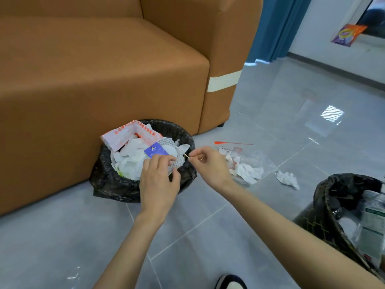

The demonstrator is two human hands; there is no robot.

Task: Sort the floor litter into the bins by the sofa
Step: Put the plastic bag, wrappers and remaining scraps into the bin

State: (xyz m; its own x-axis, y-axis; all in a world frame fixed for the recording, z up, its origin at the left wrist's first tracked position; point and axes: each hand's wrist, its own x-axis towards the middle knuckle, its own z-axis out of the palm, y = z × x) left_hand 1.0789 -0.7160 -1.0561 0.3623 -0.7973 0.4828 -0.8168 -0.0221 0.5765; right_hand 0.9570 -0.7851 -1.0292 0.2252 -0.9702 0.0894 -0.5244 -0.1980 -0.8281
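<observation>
Head view cuts off the second black-bagged bin (325, 205) at the right edge. The left hand (159, 178) hides part of the paper-filled round black-bagged bin (108, 174) against the orange sofa (104, 69). Its curled fingers meet a small blue card (156, 152), but whether they grip it is unclear. The right hand (210, 165) pinches a thin wooden stick (186, 156) over that bin's rim.

The black-lined bin (108, 180) against the sofa (104, 80) brims with tissues (133, 161), a pink printed wrapper (123, 136) and a blue card (156, 152). Perhaps a toothpick (186, 155) hangs above its rim. A clear bag (250, 161) and a crumpled tissue (288, 180) lie nearby.
</observation>
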